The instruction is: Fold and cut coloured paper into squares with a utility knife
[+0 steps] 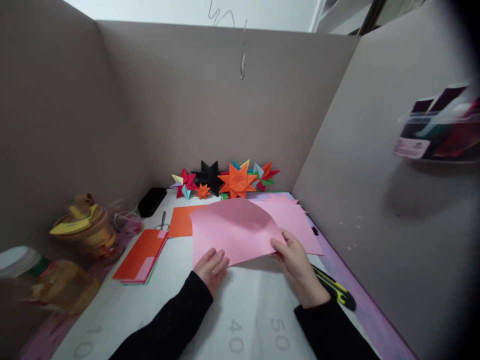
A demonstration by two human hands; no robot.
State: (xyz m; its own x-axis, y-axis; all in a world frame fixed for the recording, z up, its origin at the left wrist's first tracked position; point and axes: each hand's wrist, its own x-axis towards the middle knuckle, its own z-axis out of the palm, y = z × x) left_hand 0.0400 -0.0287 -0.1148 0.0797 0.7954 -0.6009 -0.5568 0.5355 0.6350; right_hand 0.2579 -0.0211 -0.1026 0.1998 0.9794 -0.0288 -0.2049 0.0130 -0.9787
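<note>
A pink paper sheet [234, 227] lies bowed over a white cutting mat [243, 310] with printed numbers. My left hand [213, 267] rests flat on the sheet's near left corner, fingers stretched out. The near right edge is pinched between thumb and fingers of my right hand [296, 262], which lifts it slightly. More pink sheets [296, 220] lie under and behind it. An orange sheet [180, 221] sits to the left.
Folded paper stars [234, 180] line the back cardboard wall. A stack of red and pink paper [141, 255] lies left, scissors [163, 220] and a black case [152, 200] behind. A yellow-black utility knife [333, 290] lies right. Jars and tape stand far left.
</note>
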